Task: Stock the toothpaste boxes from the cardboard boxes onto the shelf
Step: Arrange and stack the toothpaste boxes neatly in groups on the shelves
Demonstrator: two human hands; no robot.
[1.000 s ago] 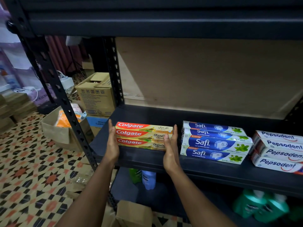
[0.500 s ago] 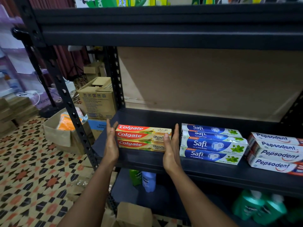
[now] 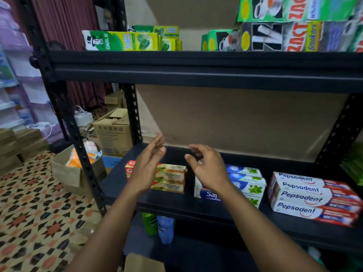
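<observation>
- Half a second ago both hands were pressing flat against the ends of the red-and-gold stack; now they are lifting clear of it, and the view is tilting up to take in the top shelf.
- The left hand [image 3: 146, 169] is hovering open in the lower middle of the frame, fingers straight, palm turned rightward, holding nothing.
- The right hand [image 3: 208, 171] is hanging just right of it, fingers loosely curled, also gripping nothing.
- The middle shelf [image 3: 176, 203] is carrying three stacks of toothpaste boxes along its front.
- The red-and-gold boxes [image 3: 172, 179] are lying at lower centre, their brand name hiding behind the left hand.
- The blue-and-white boxes [image 3: 247, 183] are sitting just beside them, showing "Saf" past the right wrist.
- The white-and-red boxes [image 3: 306, 195] at lower right are reading "Pepsodent" four times.
- A green bottle [image 3: 150, 222] and a blue bottle [image 3: 166, 226] are standing on the shelf below.
- At left, an open cardboard box [image 3: 66, 169] with orange packs is resting on the patterned floor [image 3: 29, 213], with a closed cardboard box [image 3: 112, 132] behind it.
- On the top shelf [image 3: 196, 69], green "DARLIE" boxes [image 3: 121, 41] are lying at upper left and "ZACT" boxes [image 3: 294, 36] are piling at upper right.
</observation>
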